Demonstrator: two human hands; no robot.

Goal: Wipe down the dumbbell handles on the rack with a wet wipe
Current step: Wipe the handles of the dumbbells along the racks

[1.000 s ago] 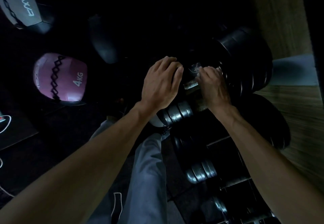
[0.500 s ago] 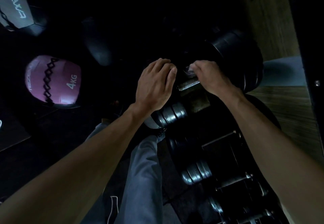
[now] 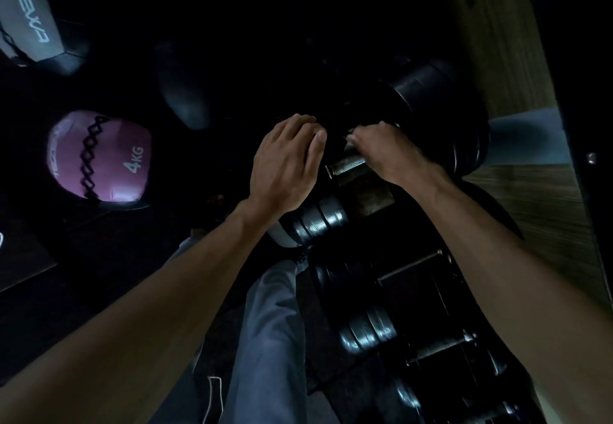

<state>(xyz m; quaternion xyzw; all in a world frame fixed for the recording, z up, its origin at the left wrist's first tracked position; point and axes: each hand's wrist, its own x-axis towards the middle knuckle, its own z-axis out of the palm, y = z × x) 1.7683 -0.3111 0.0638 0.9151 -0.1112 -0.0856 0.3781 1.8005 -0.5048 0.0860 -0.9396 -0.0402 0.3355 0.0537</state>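
Observation:
A large black dumbbell lies on the rack, its knurled metal handle [image 3: 346, 164] showing between my hands. My right hand [image 3: 388, 150] curls over the far part of that handle and pinches a pale wet wipe [image 3: 351, 134] against it. The dumbbell's big right head [image 3: 441, 118] sits just beyond that hand. Curved over the dumbbell's left head, my left hand [image 3: 285, 165] hides most of it. The light is dim and much of the rack is in shadow.
Below lie smaller dumbbells [image 3: 368, 330] with thin bare handles [image 3: 411, 264]. A pink 4 kg ball [image 3: 99, 158] and a grey ball [image 3: 26, 15] sit at left on the dark floor. Wooden boards [image 3: 530, 211] run along the right. My grey trouser leg [image 3: 268, 340] is below.
My right hand has slid the wipe a little along the handle and now covers more of it. My left hand stays on the dumbbell's left head.

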